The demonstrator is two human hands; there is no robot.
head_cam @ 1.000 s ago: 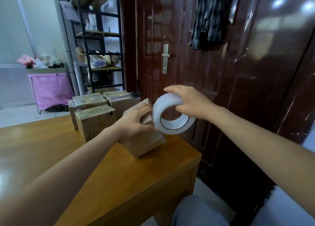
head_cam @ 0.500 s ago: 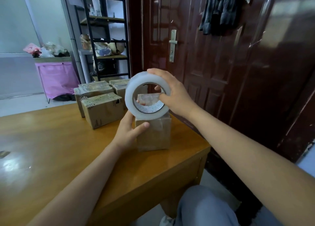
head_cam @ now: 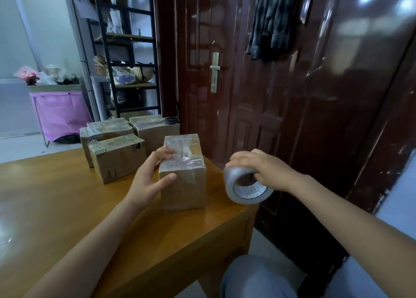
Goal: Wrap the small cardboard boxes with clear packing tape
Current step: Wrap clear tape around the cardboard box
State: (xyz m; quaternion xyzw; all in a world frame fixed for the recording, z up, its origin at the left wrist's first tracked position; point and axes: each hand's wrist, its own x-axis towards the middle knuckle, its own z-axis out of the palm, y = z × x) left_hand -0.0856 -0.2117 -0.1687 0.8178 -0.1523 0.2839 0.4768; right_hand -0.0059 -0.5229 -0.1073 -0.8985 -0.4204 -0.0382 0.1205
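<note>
A small cardboard box (head_cam: 183, 185) stands upright near the right corner of the wooden table (head_cam: 67, 219), its top covered in shiny clear tape. My left hand (head_cam: 149, 176) grips its left side, fingers curled over the top edge and thumb on the front face. To the right of the box, just past the table edge, my right hand (head_cam: 263, 169) grips a roll of clear packing tape (head_cam: 244, 188) with fingers through its core. I cannot tell whether a strip of tape runs from roll to box.
Three more small cardboard boxes (head_cam: 117, 157) are grouped at the table's far edge, one carrying black scissors (head_cam: 171, 120). A dark red door (head_cam: 247, 84) stands close on the right. A black shelf rack (head_cam: 128, 57) and a pink-draped stand (head_cam: 60, 113) are behind.
My right hand has swung the tape roll from above the box down to its right side. The box has gone from tilted to standing upright on the table, with my left hand holding it.
</note>
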